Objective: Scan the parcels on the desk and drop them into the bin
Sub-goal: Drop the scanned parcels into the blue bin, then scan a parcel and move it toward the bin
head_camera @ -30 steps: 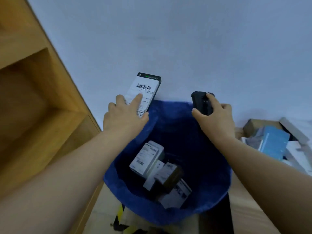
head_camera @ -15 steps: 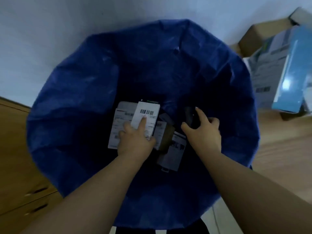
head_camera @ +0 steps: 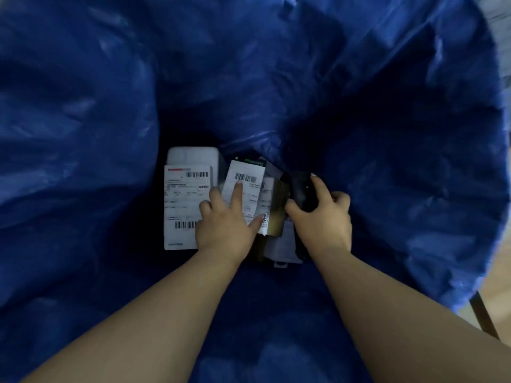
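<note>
The left hand (head_camera: 225, 225) is deep inside the blue bin (head_camera: 83, 106). Its fingers (head_camera: 237, 189) are curled round a small parcel (head_camera: 244, 183) with a white label and a bar code. One finger lies flat on the label and the thumb holds the side. The parcel is low in the bin, just above the pile at the bottom, and I can't tell if it touches the pile yet.

The right hand (head_camera: 323, 217) is in the bin too, right beside the left one. Its fingers are wrapped tight round the black scanner (head_camera: 302, 192).

What could go wrong? I think the scanner could slip and fall in with the parcels, because it is held so low over them. The parcel could land on an edge and slide down the side. The hands are close together, so they could bump. The bin's soft blue wall could fold in and catch on an arm.

Under the hands lie other parcels. A big white parcel (head_camera: 184, 205) with two bar codes lies on the left side of the bin floor. A brown box (head_camera: 276, 214) lies between the two hands. A grey parcel (head_camera: 282, 244) lies nearer the person. These fill most of the floor, so there is little flat room left. A bit of tabletop (head_camera: 500, 272) shows past the bin's right edge.
</note>
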